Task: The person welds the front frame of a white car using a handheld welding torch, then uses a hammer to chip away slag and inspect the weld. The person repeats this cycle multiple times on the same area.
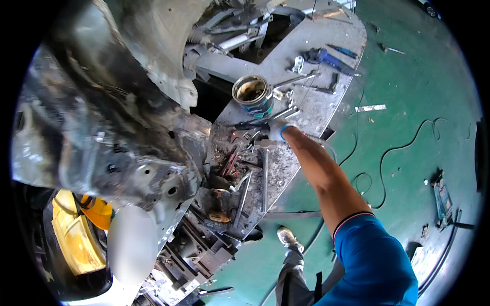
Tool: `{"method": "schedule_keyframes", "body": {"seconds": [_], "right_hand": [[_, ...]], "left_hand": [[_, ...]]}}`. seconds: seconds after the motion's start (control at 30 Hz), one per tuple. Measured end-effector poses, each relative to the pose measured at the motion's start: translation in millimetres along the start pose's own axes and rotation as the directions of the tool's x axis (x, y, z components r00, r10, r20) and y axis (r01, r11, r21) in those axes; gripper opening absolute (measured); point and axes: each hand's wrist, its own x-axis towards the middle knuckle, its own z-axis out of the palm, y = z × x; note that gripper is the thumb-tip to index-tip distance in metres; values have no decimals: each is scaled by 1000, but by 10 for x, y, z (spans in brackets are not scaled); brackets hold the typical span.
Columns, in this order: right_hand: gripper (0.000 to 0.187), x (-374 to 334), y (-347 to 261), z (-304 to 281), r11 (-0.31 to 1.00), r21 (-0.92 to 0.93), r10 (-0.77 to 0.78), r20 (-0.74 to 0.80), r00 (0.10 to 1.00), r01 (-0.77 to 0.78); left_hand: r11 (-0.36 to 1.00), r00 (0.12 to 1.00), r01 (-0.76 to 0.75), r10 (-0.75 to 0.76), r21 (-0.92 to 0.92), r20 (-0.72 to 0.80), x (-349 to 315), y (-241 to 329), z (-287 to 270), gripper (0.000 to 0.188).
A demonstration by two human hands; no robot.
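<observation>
My right arm, in a blue short sleeve, stretches from the lower right to the workbench [286, 163]. At its end is my right hand [276, 131], in a pale work glove with a blue cuff. The fingers are small and unclear, so I cannot tell whether they grip anything. Beside them lies a dark tool handle [247, 127]. Just below the hand rests a hammer [265, 178] with a long metal handle. Above it stands an open paint-type can [261, 108] with a stained inside, and several wrenches [296, 79] lie close by. My left hand is out of view.
Bare, scorched vehicle bodywork [127, 117] fills the left side. On the bench lie a blue angle grinder [332, 60] and red-handled pliers [230, 162]. A black cable [390, 153] curls across the green floor [408, 102]. Metal parts [189, 245] sit below the bodywork.
</observation>
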Motion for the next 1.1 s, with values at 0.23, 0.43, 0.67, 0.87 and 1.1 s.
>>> {"method": "schedule_keyframes", "body": {"seconds": [0.23, 0.43, 0.67, 0.87, 1.1], "right_hand": [[52, -144, -149, 67, 982, -95, 115, -403, 908, -166], [37, -1240, -1193, 1649, 971, 226, 67, 55, 996, -78], [93, -1135, -2082, 2494, 680, 472, 553, 171, 815, -560], [54, -1163, -2076, 2270, 521, 760, 639, -46, 768, -388], [11, -2574, -1956, 1152, -265, 960, 449, 207, 869, -91]], "left_hand": [[996, 993, 91, -88, 24, -82, 89, 269, 100, 31], [968, 995, 82, -94, -239, -39, 117, 1575, -93, 27], [945, 955, -235, 182, -226, -233, 61, 2365, -470, 26], [912, 925, -341, 282, -229, -256, 172, 2297, -908, 20], [350, 159, -861, 875, 371, -457, -830, 4982, -2000, 11]]}}
